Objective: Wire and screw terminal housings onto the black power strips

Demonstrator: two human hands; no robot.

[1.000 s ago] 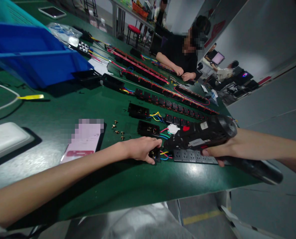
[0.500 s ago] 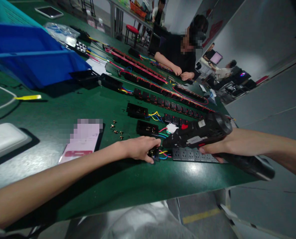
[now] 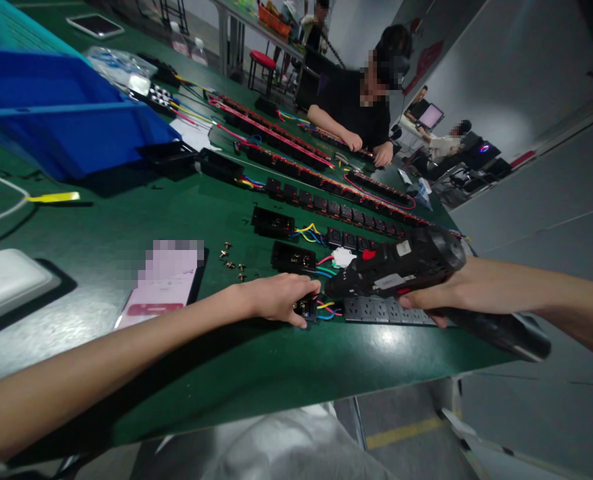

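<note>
My left hand (image 3: 285, 297) grips a small black terminal box (image 3: 305, 307) near the table's front edge, thumb and fingers on its two sides. Yellow, red and blue wires join that box to a grey socket strip (image 3: 376, 310). A black power drill (image 3: 401, 263) is in my right hand (image 3: 439, 297), its front end pointing left, just over the wires by the box. Behind lie two more black boxes (image 3: 292, 257) with wires. Several small brass screws (image 3: 230, 265) are scattered to the left of them.
A phone (image 3: 164, 283) and a white case (image 3: 11, 283) lie to the left. Behind them stands a blue bin (image 3: 76, 127). Long socket strips (image 3: 326, 203) cross the green table (image 3: 216, 387). A person (image 3: 356, 100) sits working across it.
The hand of the person across the table has shifted right along a strip. My own hands and the drill have hardly moved.
</note>
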